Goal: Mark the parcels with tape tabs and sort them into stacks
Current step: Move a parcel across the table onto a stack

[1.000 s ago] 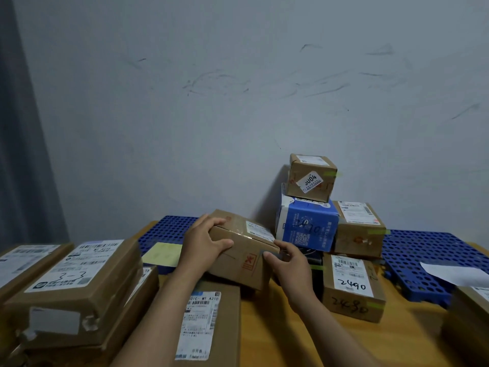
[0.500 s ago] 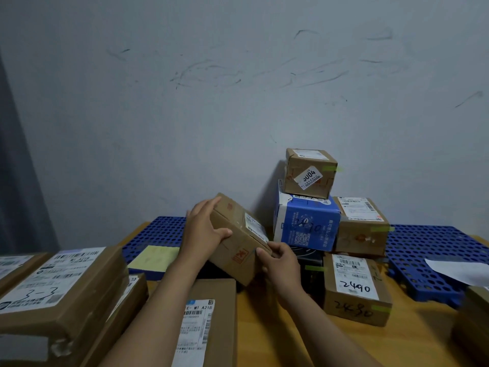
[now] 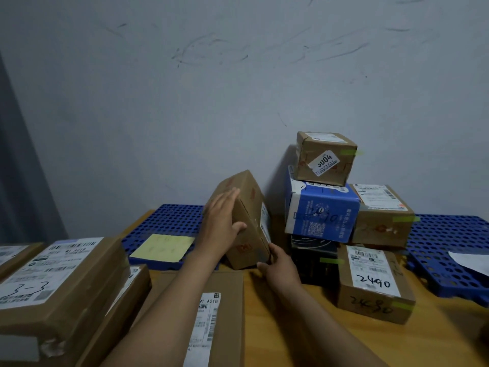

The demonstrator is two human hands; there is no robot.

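Several flat parcels lie stacked at the left of the desk, with no tape tab showing on them from this side, so they look left to do. Next to them a long parcel lies under the forearms. Behind it a yellow note rests on the blue mat.

At the middle, the box is tipped up on one end, its lower corner at the desk and its top leaning toward the wall. The left hand lies flat on its upper left face, fingers together and extended, thumb on the near face. The right hand holds the lower right corner, fingers hidden behind it, so I cannot tell their set. No tab shows on this box.

To the right stands the sorted stack: a top box, a blue box, a brown box and the 2490 box, with green tabs sticking off their right edges. That part seems done.

Room is tight: the tipped box is just beside the blue box and a dark box below it. Open desk lies in front of the stack, and bare mat behind the note.
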